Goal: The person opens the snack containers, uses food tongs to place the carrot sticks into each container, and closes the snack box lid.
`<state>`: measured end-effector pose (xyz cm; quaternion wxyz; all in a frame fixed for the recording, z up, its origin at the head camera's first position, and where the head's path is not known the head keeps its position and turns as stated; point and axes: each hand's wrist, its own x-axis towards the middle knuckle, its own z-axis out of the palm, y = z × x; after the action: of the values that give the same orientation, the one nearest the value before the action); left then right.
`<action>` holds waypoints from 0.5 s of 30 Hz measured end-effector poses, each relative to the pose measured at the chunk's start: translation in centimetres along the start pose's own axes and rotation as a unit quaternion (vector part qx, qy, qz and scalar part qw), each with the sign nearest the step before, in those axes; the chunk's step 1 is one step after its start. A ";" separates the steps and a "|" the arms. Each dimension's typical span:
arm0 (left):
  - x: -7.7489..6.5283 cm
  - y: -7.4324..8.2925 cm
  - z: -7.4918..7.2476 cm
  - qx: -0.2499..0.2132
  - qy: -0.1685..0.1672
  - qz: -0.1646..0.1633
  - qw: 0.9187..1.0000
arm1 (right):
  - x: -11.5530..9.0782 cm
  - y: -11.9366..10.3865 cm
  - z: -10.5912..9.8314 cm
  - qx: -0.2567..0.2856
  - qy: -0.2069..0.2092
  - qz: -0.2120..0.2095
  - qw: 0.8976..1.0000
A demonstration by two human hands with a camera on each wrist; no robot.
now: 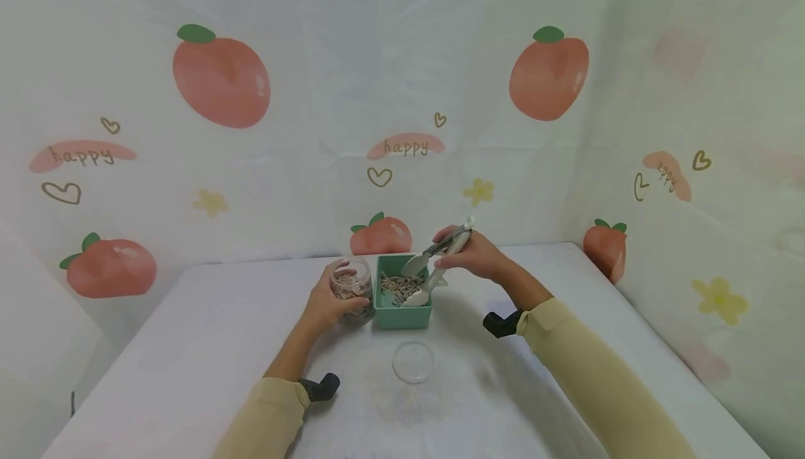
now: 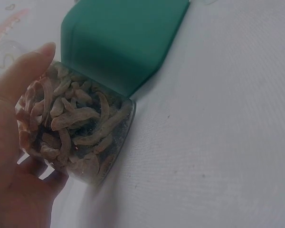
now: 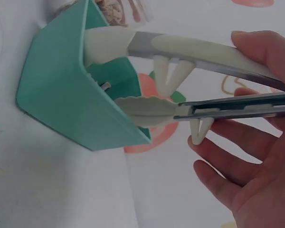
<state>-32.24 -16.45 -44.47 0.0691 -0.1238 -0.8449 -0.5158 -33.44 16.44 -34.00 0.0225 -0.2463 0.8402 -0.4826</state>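
My left hand (image 1: pixel 328 301) grips a clear jar (image 1: pixel 357 309) that stands on the table against the left side of a green box (image 1: pixel 402 318). Brown dried strips (image 2: pixel 80 118) fill much of the jar, seen through its wall in the left wrist view. In my right hand (image 1: pixel 468 255) is a pair of tongs (image 1: pixel 454 242) with white tips and metal arms. The tong tips (image 3: pixel 147 110) stand apart and reach down into the box. More of the dried strips (image 1: pixel 399 286) lie inside the box; its wall hides most of them in the right wrist view.
A round clear lid (image 1: pixel 413 362) lies on the white table (image 1: pixel 352 417) in front of the box. Behind the table hangs a white curtain (image 1: pixel 302 186) printed with peaches, and it continues along the right side. Black wrist mounts (image 1: pixel 321 388) sit at both sleeves.
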 end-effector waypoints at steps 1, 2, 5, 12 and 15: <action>0.0 0.0 0.0 0.000 0.000 0.000 1.000 | 0.0 0.0 0.0 0.000 -0.004 0.001 1.000; 0.0 0.0 0.0 0.000 0.000 0.000 1.000 | 0.1 0.0 0.1 -0.002 -0.008 0.001 1.000; 0.0 -0.1 0.0 0.000 0.000 0.000 1.000 | 0.1 0.1 0.1 -0.011 -0.012 -0.001 1.000; 0.0 -0.2 0.0 -0.004 -0.001 0.005 1.000 | -0.2 0.1 0.4 -0.071 0.002 -0.022 0.997; 0.0 -0.3 0.0 -0.004 -0.001 0.008 1.000 | -0.4 0.3 0.7 -0.092 0.008 -0.044 0.995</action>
<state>-32.32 -16.60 -44.67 0.0716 -0.1316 -0.8419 -0.5184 -33.07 16.21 -34.69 -0.0284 -0.2796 0.8696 -0.4060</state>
